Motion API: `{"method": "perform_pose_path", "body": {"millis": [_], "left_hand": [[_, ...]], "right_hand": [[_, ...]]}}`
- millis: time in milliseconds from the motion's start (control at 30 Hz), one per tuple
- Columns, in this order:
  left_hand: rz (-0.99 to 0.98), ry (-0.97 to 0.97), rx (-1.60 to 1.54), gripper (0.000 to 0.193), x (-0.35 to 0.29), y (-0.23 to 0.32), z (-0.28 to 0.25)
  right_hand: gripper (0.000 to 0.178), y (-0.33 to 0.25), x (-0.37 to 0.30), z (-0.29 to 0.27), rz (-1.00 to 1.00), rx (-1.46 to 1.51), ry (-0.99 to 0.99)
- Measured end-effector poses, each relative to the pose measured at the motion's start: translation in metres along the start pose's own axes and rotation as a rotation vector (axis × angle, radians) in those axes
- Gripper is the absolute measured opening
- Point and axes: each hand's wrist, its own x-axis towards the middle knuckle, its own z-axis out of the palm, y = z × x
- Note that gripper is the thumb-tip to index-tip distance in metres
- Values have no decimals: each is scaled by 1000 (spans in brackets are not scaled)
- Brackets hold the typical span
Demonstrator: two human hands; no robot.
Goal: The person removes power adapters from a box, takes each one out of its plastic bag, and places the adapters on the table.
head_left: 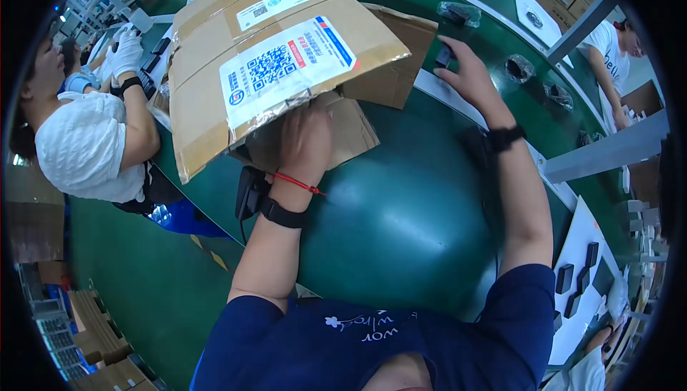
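Note:
A large brown cardboard box (pixel 204 83) stands open and tilted on the green tabletop, with taped flaps and a printed white label (pixel 290 69). My left hand (pixel 309 137) reaches in under its near flap; the fingers are hidden behind the cardboard edge, so what they touch does not show. To the right of the box, my right hand (pixel 469 72) is stretched forward over the table's far strip. Between its thumb and fingers sits a small black block-like object (pixel 444 56), partly covered by the hand.
Clear-wrapped dark items (pixel 519 69) lie along the green conveyor belt (pixel 494 37) beyond the table. A grey metal post (pixel 608 153) rises at the right, near a white board (pixel 583 284) carrying several black blocks. A co-worker in a white cap (pixel 89 144) sits close at the left.

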Motion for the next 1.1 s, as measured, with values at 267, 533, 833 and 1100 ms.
{"method": "perform_pose_path", "body": {"millis": [267, 533, 833, 1100], "left_hand": [[-1, 6, -842, 21, -5, 62, -29], [-274, -386, -1714, 21, -15, 82, 1], [-341, -456, -1803, 21, -19, 80, 1], [-339, -457, -1487, 32, -18, 77, -8]], "right_hand": [[34, -34, -115, -70, 572, 814, -97], [39, -74, -143, -81, 569, 1367, 2], [40, -85, -146, -77, 612, 1388, 60], [35, -68, -150, -77, 601, 1307, 77]]}}
